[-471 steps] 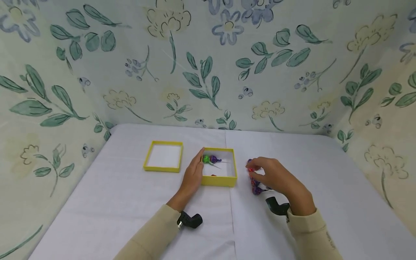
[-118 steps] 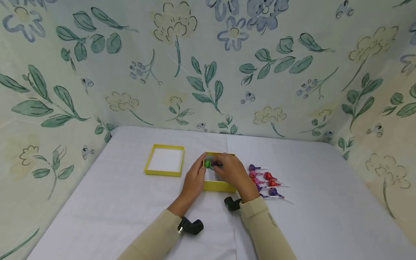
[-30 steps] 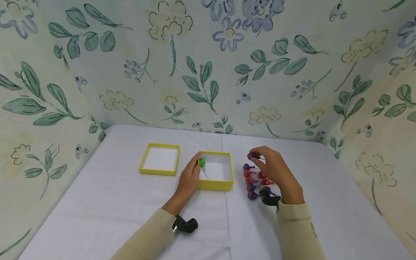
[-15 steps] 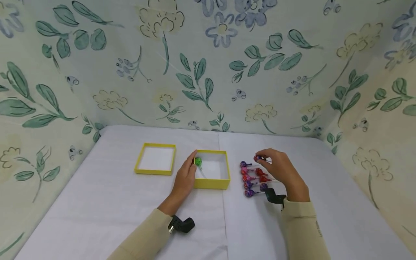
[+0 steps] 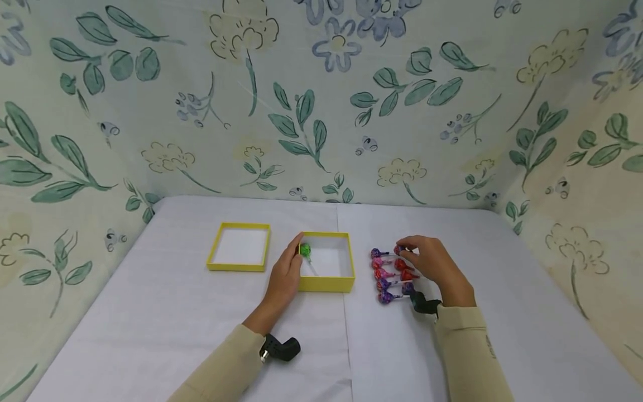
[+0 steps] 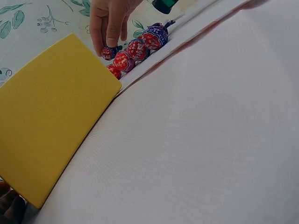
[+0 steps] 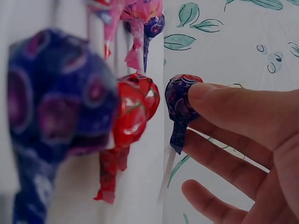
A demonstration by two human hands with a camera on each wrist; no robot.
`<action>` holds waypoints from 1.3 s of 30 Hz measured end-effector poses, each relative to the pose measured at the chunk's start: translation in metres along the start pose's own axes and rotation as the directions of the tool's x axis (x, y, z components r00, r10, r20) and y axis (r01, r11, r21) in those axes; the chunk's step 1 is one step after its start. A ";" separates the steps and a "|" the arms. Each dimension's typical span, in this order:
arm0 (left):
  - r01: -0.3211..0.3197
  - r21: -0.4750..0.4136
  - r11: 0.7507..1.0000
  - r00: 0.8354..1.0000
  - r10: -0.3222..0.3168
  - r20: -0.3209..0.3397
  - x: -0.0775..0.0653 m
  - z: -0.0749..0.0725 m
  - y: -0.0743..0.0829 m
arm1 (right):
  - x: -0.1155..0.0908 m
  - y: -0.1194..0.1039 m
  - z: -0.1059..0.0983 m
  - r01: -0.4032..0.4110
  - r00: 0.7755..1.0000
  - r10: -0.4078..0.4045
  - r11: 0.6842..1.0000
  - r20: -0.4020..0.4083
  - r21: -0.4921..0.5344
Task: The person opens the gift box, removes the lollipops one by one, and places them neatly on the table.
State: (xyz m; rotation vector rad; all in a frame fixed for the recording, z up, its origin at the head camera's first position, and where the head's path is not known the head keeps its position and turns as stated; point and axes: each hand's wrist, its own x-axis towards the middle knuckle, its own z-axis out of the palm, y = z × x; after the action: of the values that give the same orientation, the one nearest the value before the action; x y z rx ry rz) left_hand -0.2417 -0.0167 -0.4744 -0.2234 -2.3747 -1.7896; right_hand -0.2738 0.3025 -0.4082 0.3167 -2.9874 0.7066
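My right hand [image 5: 432, 259] pinches a purple-and-red wrapped lollipop [image 7: 182, 100] by its head between thumb and fingers, its white stick hanging down in the right wrist view. It is at the far end of the right-hand column of lollipops. My left hand [image 5: 285, 276] rests along the left wall of a yellow box [image 5: 326, 285], fingers straight against the side. Inside the box lies a green lollipop [image 5: 305, 249] by the left wall. Two columns of lollipops lie right of the box, with red lollipops [image 5: 406, 274] and purple ones [image 5: 385, 297] among them.
A yellow-rimmed box lid [image 5: 238, 267] lies inside up, left of the box, on the white tablecloth [image 5: 176, 312]. A floral curtain [image 5: 211, 111] stands behind the table and at both sides. Each wrist carries a black camera [image 5: 281, 348].
Over the last second my right hand has lowered the purple-and-red lollipop toward the far end of the columns. Earlier it reached into the box, where a dark lollipop lay beside the green one.
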 end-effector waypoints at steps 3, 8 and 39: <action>-0.001 0.002 1.000 1.000 0.001 0.000 -0.001 0.000 -0.001 | 0.001 0.005 0.001 -0.006 0.999 0.005 1.000 0.034 0.013; -0.020 -0.005 1.000 1.000 0.020 0.003 0.000 -0.001 -0.002 | 0.005 0.009 0.005 -0.019 0.999 0.019 1.000 0.049 0.003; -0.006 0.002 1.000 1.000 0.006 -0.002 -0.002 0.001 -0.001 | 0.008 0.011 0.011 -0.009 0.994 0.011 1.000 0.107 -0.023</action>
State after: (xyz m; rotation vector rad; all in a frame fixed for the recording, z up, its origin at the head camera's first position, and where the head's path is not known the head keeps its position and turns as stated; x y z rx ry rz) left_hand -0.2405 -0.0163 -0.4763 -0.2281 -2.3715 -1.7839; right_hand -0.2839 0.3061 -0.4221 0.3499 -3.0980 0.6772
